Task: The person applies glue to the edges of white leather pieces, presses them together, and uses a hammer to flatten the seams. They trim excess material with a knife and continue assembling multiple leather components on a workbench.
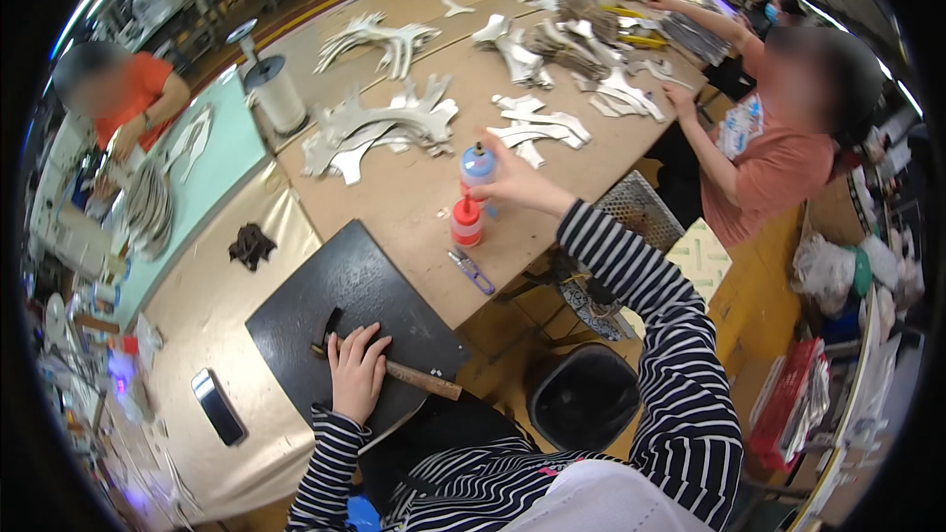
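My left hand [357, 371] lies over a hammer on a black slab [296, 286], its fingers stretched out and slightly apart. The hammer's wooden handle [424, 379] sticks out to the right from under the palm, and its dark head shows beyond the fingertips. My right hand [520, 177] reaches far forward and grips a small translucent bottle with blue liquid [478, 166]; part of its grasp is hidden behind the bottle. Just nearer stands a red and white bottle [466, 227]. Purple-handled thread snips [471, 271] lie close by on the brown tabletop.
Piles of white and grey cut pieces [384, 128] cover the far table. A phone [218, 407] and a dark crumpled scrap [251, 247] lie left of the slab. A black bin [583, 399] sits below the table edge. Co-workers sit left, right and at the far side.
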`<state>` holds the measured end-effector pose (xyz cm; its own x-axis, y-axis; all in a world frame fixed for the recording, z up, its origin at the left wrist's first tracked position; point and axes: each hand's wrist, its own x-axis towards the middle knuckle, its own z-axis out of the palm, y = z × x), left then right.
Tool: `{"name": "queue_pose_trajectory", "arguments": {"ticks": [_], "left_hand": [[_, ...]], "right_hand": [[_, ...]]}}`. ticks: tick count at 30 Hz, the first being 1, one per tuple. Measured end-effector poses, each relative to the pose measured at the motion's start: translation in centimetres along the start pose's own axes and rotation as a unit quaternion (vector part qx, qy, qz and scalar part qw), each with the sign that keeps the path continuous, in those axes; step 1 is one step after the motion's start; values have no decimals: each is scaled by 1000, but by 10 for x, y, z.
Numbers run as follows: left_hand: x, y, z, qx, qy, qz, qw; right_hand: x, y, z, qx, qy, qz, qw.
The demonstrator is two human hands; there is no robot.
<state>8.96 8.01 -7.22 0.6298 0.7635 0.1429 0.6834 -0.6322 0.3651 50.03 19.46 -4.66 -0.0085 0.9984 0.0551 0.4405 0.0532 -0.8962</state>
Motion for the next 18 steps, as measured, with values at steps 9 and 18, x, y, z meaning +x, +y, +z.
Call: {"name": "queue_pose_trajectory", "arguments": {"ticks": [9,18], "left_hand": [[-1,-2,2,14,-9,-6,1000],[-5,-7,7,5,-33,-29,999]], "right_hand": [[-5,27,-93,-3,145,42,988],[-45,120,-224,-215,508,165,818]]}}
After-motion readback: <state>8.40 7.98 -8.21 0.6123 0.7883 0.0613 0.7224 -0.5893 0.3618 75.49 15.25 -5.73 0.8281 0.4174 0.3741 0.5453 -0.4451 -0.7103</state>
